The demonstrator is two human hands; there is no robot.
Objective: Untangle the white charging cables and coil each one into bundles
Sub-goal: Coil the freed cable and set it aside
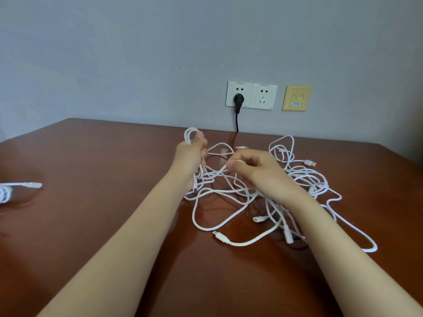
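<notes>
White cable loops (187, 134) sit gripped in my left hand (191, 154), and my right hand (251, 168), just beside it, pinches the strand (237, 161) that trails down into the tangle (299, 175) on the wooden table (103, 175), lying below and right of both hands. Crossed strands under my right wrist could snag; a finished bundle (5, 193) lies far left.

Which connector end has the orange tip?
The USB plug lying beyond and right of the right hand; none of the others shows orange.

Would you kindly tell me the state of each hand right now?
Left hand: closed, gripping loops of white cable.
Right hand: closed, pinching a white cable strand between thumb and finger.
</notes>
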